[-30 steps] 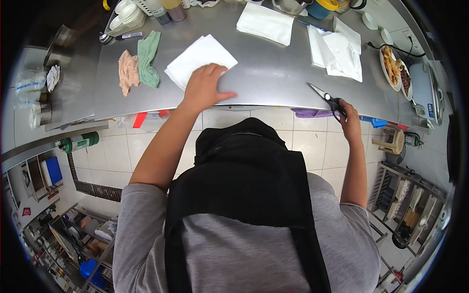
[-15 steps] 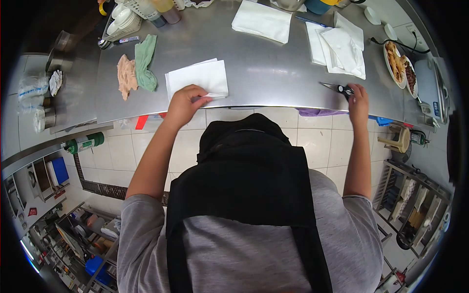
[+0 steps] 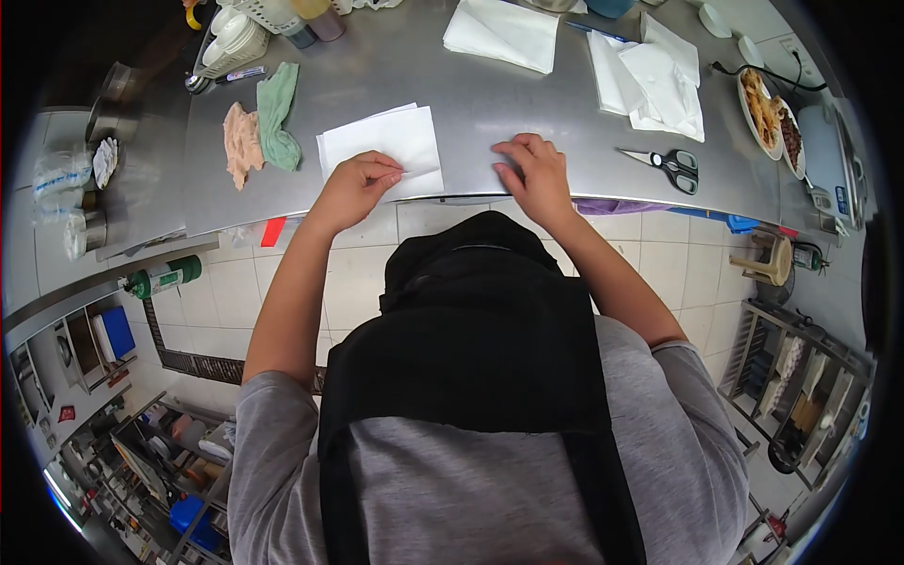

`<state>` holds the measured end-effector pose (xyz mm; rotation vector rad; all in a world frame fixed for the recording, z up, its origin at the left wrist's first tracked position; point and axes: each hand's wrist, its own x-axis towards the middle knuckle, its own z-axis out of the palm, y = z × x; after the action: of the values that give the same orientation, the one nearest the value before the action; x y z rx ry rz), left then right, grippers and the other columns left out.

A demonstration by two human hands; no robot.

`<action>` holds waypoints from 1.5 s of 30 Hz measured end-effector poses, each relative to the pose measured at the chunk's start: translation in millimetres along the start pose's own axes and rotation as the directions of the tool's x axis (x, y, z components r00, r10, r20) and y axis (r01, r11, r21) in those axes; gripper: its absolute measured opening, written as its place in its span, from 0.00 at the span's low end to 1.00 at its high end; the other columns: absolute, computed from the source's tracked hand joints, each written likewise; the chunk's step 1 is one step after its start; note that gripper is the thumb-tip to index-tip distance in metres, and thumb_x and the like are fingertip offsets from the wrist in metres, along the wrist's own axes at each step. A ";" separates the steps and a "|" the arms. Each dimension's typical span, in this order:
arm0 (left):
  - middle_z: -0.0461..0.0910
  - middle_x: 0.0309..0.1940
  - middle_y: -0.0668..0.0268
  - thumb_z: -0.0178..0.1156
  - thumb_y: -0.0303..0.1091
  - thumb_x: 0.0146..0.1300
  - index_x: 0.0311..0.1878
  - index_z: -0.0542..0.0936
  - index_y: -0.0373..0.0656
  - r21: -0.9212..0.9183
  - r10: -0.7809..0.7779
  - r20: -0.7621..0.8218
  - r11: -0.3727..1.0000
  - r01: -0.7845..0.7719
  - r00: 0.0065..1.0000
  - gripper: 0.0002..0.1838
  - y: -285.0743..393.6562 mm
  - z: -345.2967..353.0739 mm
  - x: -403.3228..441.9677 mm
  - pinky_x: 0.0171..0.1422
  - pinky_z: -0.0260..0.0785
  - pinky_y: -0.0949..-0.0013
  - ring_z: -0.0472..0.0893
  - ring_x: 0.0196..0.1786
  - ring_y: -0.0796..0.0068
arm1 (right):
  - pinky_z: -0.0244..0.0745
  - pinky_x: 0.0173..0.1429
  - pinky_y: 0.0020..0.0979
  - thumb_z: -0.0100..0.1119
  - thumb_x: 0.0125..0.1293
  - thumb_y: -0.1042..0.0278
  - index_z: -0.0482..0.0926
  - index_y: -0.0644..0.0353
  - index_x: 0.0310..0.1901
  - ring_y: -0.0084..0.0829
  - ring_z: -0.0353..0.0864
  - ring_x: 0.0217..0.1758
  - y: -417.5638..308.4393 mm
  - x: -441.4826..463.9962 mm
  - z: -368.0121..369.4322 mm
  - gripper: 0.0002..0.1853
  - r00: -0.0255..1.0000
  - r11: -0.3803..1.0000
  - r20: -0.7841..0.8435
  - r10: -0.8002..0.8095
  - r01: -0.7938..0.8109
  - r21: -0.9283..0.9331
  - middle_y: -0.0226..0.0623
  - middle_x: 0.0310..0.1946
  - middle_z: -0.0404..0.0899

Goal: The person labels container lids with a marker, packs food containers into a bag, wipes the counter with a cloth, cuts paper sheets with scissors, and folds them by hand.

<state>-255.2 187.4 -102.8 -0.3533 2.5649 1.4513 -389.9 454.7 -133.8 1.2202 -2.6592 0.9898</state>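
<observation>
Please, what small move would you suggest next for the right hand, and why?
Probably the right hand should move left and steady the right side of the white sheets. It looks empty and apart from them, while the left hand alone pinches them near the counter edge. The scissors lie on the counter, so nothing seems to need setting down first.

Gotta be a kitchen, and a commercial-looking one: long stainless counter (image 3: 391,71), plated food (image 3: 761,113) at one end, white bowls (image 3: 240,40) in a basket (image 3: 232,66), tiled floor (image 3: 363,268) with a dark grate (image 3: 202,365), metal racks (image 3: 810,367), somebody wearing a black apron (image 3: 480,367).
</observation>
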 end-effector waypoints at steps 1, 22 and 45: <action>0.80 0.42 0.66 0.59 0.30 0.67 0.44 0.84 0.37 0.017 0.046 -0.007 0.999 -0.046 0.999 0.09 -1.6 -0.1 -0.4 0.51 0.68 0.73 0.77 0.44 0.74 | 0.62 0.53 0.38 0.64 0.61 0.61 0.82 0.47 0.46 0.35 0.74 0.48 -4.2 1.1 2.4 0.12 0.999 0.999 0.047 0.020 -0.022 0.027 0.31 0.45 0.75; 0.81 0.45 0.66 0.65 0.26 0.59 0.43 0.80 0.40 0.072 0.243 -0.012 0.968 -0.241 0.970 0.09 -12.1 -2.3 -4.7 0.58 0.72 0.69 0.80 0.50 0.70 | 0.62 0.55 0.35 0.67 0.60 0.60 0.82 0.46 0.46 0.31 0.75 0.45 -23.2 8.1 15.4 0.13 0.985 0.995 0.168 -0.036 0.019 0.101 0.29 0.47 0.75; 0.73 0.56 0.54 0.68 0.29 0.56 0.71 0.59 0.47 -0.253 -0.049 -0.475 0.964 -0.084 0.878 0.40 -5.3 20.4 -30.8 0.53 0.73 0.64 0.78 0.51 0.65 | 0.62 0.65 0.40 0.62 0.44 0.85 0.78 0.52 0.41 0.40 0.72 0.60 -58.8 20.9 -10.7 0.21 0.942 0.952 0.182 -0.281 0.250 0.176 0.28 0.61 0.71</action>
<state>-223.5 206.0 -109.4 -0.8269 2.7261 1.9304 -365.5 418.5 -87.8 1.7492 -2.5006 1.0887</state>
